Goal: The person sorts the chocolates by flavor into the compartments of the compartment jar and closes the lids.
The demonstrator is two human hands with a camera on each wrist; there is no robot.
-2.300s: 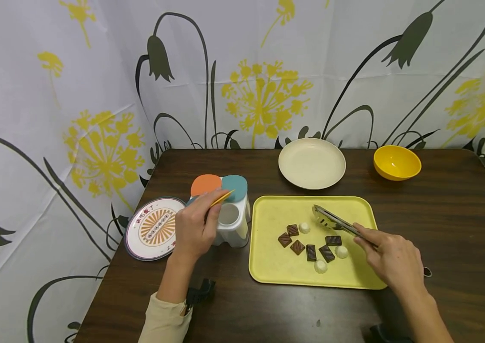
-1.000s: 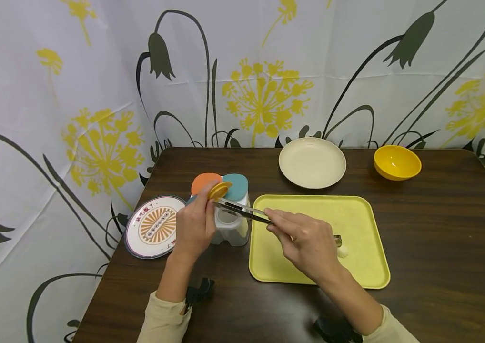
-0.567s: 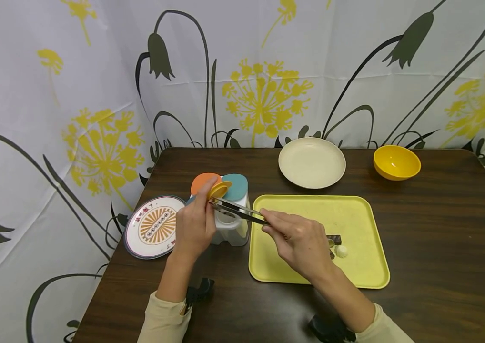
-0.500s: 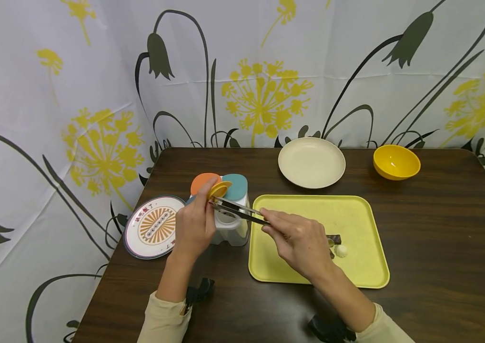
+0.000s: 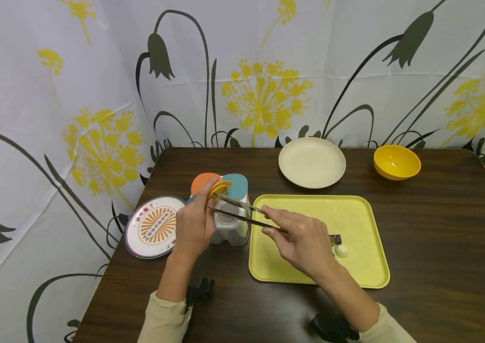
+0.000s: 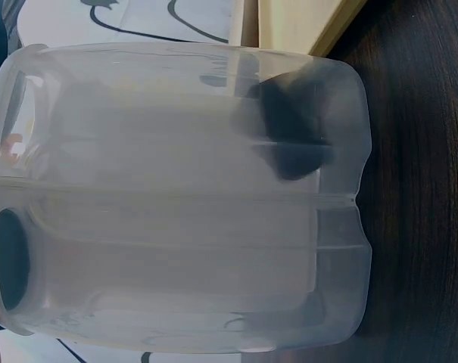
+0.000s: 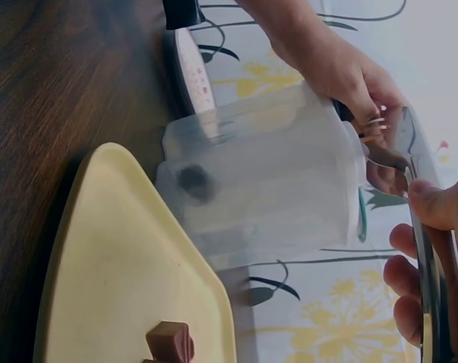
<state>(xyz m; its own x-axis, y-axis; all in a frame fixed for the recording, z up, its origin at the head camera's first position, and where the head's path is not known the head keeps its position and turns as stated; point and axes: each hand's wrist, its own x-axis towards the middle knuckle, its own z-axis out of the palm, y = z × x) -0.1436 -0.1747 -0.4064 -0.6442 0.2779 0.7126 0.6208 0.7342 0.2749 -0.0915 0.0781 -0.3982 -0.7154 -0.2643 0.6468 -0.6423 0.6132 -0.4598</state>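
Here, working down in size. Counter (image 5: 439,228): dark wood grain, backed by a flowered curtain.

Yellow tray (image 5: 356,209): sits mid-counter, toward the near edge. A dark chocolate square (image 5: 335,238) and a white ball sweet (image 5: 341,250) show just past the right hand; the hand hides whatever else lies there.

Compartment container (image 5: 230,228): translucent white plastic, touching or just beside the tray's left edge. Orange lid (image 5: 201,182) and teal lid (image 5: 237,185) closed at its back; yellow lid (image 5: 220,189) tipped up. Through the wall, the wrist views show a dark piece (image 7: 192,179) low inside one compartment. Judged light and thin-walled, likely to skid on the wood unless steadied; best held round the body, not by the hinged lids.

Left hand (image 5: 194,228): fingers wrapped round the container's left side, fingertip holding the yellow lid up.

Right hand (image 5: 307,240): fingers pinched on the handle end of the metal tongs (image 5: 238,212). Tong blades stand apart above the open compartment, nothing visible between them. Steel is stiff and slick; I judge the chocolates small, smooth, easily marked, so a light squeeze across flat faces suits them.

Far edge: cream plate (image 5: 312,162), yellow bowl (image 5: 397,162). Left edge: patterned plate (image 5: 153,227).
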